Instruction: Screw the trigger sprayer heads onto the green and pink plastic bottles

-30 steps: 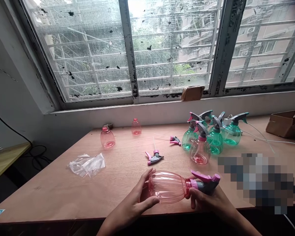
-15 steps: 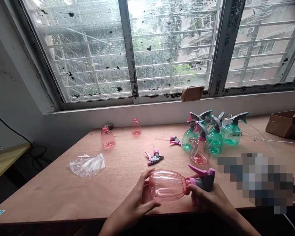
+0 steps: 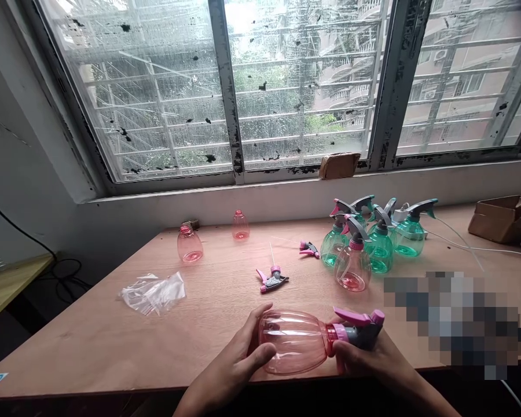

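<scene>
While the left hand point(image 3: 238, 364) cups a sideways pink bottle point(image 3: 293, 344), right hand point(image 3: 369, 358) gripping its sprayer point(image 3: 359, 336), forearms point(image 3: 423, 385) slanting inward

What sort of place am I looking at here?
Likely a small indoor workroom, though it could be a room at home: a plain wooden table stands by a barred window, with grouped spray bottles and loose spray heads on it.

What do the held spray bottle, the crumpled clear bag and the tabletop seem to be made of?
Pink spray bottle: probably glossy tinted plastic; see-through with sharp highlights. Crumpled clear bag: likely thin plastic film; shiny creases. Tabletop: apparently wood or plywood, low sheen; faint grain.
</scene>
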A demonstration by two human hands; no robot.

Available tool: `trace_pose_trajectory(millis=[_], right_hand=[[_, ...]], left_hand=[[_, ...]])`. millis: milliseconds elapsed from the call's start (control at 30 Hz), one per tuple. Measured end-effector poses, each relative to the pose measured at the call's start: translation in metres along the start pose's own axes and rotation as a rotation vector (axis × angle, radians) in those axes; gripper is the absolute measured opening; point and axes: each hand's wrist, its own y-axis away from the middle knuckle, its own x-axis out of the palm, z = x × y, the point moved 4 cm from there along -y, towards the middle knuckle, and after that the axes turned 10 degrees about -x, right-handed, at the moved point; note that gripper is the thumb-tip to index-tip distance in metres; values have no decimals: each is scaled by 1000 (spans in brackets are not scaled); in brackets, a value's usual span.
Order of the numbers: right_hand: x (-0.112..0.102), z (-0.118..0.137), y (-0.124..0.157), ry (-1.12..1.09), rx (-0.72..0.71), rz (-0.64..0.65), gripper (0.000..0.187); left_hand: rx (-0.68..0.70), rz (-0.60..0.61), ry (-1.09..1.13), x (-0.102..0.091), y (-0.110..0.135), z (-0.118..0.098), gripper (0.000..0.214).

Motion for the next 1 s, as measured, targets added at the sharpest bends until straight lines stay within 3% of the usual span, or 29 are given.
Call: trace_pose_trajectory(millis=[200, 367, 533, 733, 900, 1000], right_hand=[[0, -5, -2, -13, 50, 55, 45], [-1, -5, -4, -54, 38, 32, 47], [-2, -5, -5, -79, 36, 32, 38], [-2, -2, -5, -45, 28, 57, 36], [-3, -3, -4, 35, 37, 42, 40], [-3, -3, -6, 43, 23, 15, 41]], left_hand=[[17, -12, 42, 1, -2, 3, 63], [39, 104, 261, 8, 1, -8, 73], [61, 162, 259, 12, 2, -19, 75], [86, 55, 178, 9, 1, -13, 100], [26, -3, 131, 3, 1, -9, 75], [-20, 13, 129, 4, -1, -5, 72]])
